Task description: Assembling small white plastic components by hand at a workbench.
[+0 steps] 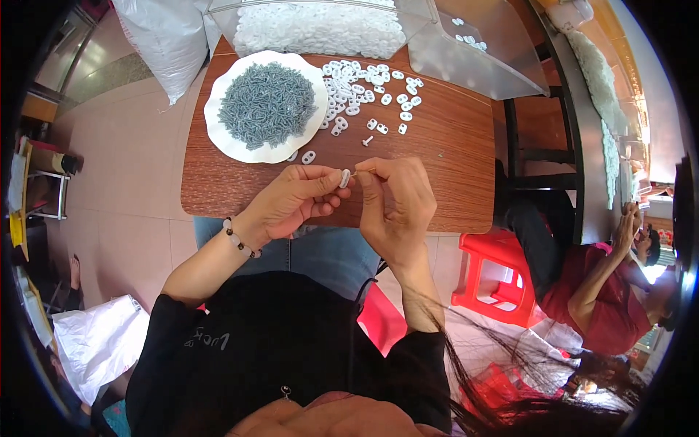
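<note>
Over the near edge of the table, my left hand [295,200] pinches a small white oval plastic piece [345,178] between thumb and fingers. Close on its right, my right hand [400,207] is closed, thumb against forefinger, on a thin gold-coloured pin-like piece [362,172]. Its near end points at the white piece; whether they touch is too small to tell. Beyond my hands lies a scatter of white two-holed plastic pieces [352,111]. A white scalloped plate [217,130] holds a heap of small grey screw-like pieces [268,102].
The brown wooden table [459,164] carries a clear bin [320,33] of white pieces and another clear tray [473,65] at the back. A lone small white stem-shaped piece [368,140] lies nearby. On the right are a red stool [499,280] and a person [597,291] working.
</note>
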The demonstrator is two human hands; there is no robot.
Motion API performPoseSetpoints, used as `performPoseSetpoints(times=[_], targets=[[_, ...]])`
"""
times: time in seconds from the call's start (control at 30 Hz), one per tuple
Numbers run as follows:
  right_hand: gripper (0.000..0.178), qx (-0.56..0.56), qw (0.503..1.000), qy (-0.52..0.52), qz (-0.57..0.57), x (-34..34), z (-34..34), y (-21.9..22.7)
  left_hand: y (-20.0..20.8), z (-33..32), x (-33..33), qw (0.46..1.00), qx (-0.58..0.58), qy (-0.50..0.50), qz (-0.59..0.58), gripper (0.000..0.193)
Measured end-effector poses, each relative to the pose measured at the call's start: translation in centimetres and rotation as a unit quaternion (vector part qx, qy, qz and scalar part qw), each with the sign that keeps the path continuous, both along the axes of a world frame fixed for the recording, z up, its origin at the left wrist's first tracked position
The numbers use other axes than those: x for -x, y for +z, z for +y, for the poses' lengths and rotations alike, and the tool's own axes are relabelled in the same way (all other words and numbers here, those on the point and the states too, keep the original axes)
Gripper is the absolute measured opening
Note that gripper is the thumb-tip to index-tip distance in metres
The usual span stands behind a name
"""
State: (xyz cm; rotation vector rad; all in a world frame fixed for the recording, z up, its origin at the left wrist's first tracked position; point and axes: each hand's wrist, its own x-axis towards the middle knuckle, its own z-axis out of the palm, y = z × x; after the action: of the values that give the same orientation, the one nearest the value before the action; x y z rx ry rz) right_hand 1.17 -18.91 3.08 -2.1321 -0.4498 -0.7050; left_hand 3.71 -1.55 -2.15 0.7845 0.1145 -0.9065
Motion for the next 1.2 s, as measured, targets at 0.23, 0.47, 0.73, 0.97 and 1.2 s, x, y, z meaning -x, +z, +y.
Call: performPoseSetpoints(times=[0.23,0.47,0.73,0.97,1.2], targets=[[0.013,0.013,1.0,0.0,0.007,-0.3,0.2,-0.5,-0.3,0.2,-0.1,1.0,0.007,-0.002,-0.005,0.024],[0.011,-0.015,0.999,0.015,0.046,0.0,0.1,0.4,-0.4,0.2,-0.2,1.0,0.011,0.001,-0.011,0.023],[0.012,0.017,1.0,-0.004,0.003,-0.4,0.3,-0.3,-0.4,0.1,-0.3,1.0,0.003,-0.001,-0.012,0.024],[0.012,0.023,1.0,0.003,0.017,-0.4,0.2,-0.5,-0.7,0.1,-0.3,0.999,-0.014,-0.002,-0.033,0.024],[0.013,0.027,0.999,-0.009,0.02,-0.2,0.2,-0.2,-0.5,-0.1,-0.2,0.999,-0.019,0.004,-0.033,0.024]])
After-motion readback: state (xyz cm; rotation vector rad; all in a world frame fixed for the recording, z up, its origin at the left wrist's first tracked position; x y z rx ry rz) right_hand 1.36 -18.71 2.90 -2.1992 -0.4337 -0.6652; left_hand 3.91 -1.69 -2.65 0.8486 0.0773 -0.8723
